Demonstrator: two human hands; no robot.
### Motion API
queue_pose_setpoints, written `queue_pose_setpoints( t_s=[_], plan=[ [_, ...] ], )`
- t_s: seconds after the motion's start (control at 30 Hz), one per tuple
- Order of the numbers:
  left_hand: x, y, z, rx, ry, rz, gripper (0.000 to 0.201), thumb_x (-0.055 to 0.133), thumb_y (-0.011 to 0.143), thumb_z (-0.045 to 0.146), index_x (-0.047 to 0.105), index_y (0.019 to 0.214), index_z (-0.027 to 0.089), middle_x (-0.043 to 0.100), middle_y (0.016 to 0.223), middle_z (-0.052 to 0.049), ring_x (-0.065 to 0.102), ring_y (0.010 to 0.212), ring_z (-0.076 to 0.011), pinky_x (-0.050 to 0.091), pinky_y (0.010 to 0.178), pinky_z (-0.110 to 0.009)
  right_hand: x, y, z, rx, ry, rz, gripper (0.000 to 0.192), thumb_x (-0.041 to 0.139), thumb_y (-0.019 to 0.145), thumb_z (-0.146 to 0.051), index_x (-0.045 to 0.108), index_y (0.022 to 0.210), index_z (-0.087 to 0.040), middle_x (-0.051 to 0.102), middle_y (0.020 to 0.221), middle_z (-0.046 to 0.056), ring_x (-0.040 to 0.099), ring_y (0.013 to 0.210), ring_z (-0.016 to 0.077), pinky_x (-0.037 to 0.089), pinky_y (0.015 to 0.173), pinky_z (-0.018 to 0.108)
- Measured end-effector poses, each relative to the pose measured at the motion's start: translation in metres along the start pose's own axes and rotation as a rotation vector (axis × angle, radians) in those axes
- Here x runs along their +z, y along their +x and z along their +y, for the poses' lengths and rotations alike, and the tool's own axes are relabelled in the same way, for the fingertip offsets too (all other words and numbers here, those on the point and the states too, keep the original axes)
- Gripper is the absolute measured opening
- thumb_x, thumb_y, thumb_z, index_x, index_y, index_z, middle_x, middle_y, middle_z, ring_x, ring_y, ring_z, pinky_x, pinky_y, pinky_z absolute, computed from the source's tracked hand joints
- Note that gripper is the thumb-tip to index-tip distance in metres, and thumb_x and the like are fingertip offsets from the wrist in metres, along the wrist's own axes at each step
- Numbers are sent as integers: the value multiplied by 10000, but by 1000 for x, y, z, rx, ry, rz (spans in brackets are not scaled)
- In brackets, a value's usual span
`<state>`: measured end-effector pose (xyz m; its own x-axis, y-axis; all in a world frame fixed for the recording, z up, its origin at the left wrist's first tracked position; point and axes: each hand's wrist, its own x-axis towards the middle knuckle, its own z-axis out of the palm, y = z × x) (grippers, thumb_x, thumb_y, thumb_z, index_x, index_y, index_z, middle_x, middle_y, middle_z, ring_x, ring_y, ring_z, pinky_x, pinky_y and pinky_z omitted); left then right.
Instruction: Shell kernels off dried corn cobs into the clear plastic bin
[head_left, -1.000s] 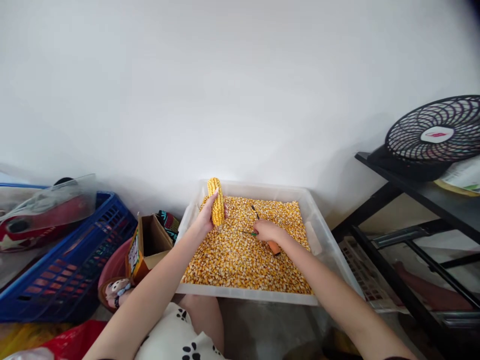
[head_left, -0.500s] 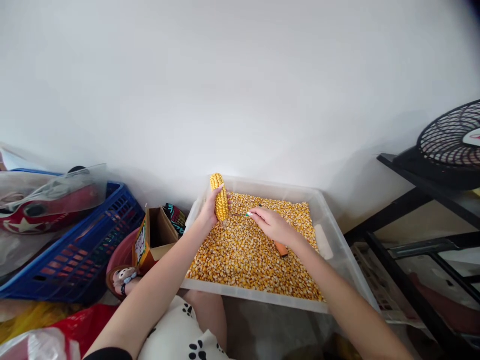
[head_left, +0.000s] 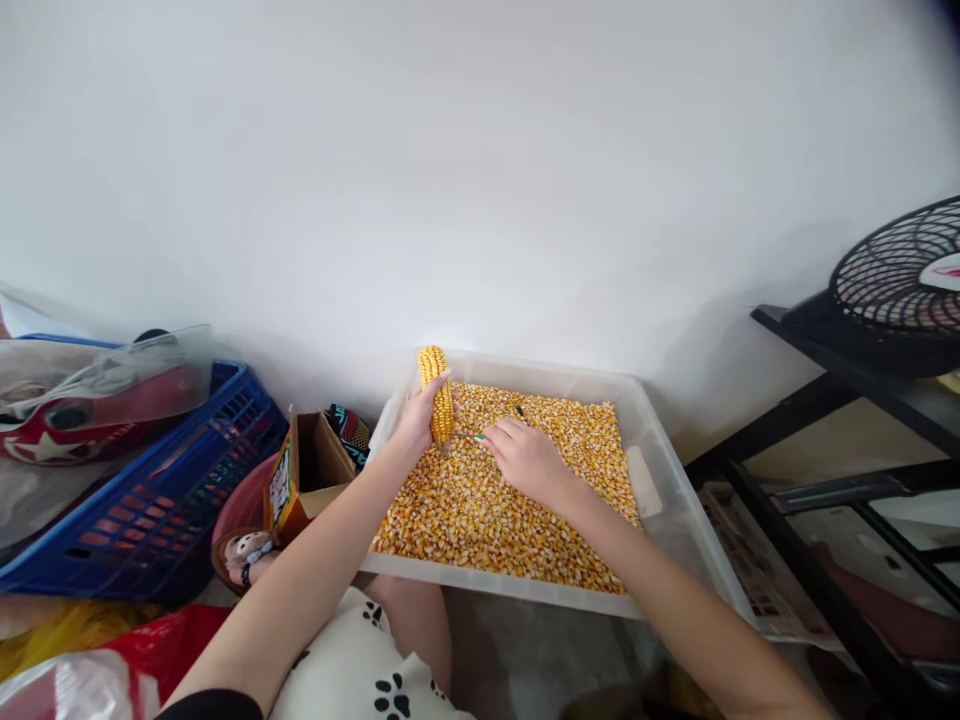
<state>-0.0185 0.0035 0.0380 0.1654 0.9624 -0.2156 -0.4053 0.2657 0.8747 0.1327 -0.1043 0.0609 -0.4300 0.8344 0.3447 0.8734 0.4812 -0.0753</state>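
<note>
Fingers of the left hand (head_left: 417,425) are wrapping around the lower part of a corn cob (head_left: 438,393), clamped on it and holding it nearly upright over the far-left corner of the clear plastic bin (head_left: 679,525). Cob's lower end is sitting just above the loose kernels (head_left: 495,505); its tip is rising past the bin's far rim.

Right hand (head_left: 525,462) is closing on a thin tool (head_left: 466,436) — fingers together around it, handle hidden under the palm. The tool's metal tip is pointing left and touching the cob's lower right side, just beside the left thumb.

Kernels are filling the bin floor in an even yellow layer; a small dark object (head_left: 519,411) is lying on them just beyond the right hand.

Left of the bin, an open cardboard box (head_left: 304,478) is standing near it, with a blue crate (head_left: 161,480) farther left — a clear bag resting on top. At far right, a black fan (head_left: 900,290) is sitting on a dark metal rack (head_left: 840,400). White wall is running behind everything.
</note>
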Motion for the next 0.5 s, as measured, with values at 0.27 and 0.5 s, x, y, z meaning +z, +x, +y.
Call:
queue_pose_setpoints(
  t_s=[0.27,0.5],
  plan=[
    [3,-1,-7,120,86,8,403,700,654,429,580,961,196,630,728,-28,607,636,-184,479,583,-289,14,1,-10,107,28,-167,251,369,939,-190,606,874,-141,646,849,89,583,807,175,405,731,278],
    [6,-2,-19,251,401,-87,440,712,624,443,588,916,138,619,779,-39,569,645,-146,445,583,-245,8,4,18,43,172,-235,269,394,937,-224,638,862,-140,644,825,84,574,808,169,402,749,282]
  ],
)
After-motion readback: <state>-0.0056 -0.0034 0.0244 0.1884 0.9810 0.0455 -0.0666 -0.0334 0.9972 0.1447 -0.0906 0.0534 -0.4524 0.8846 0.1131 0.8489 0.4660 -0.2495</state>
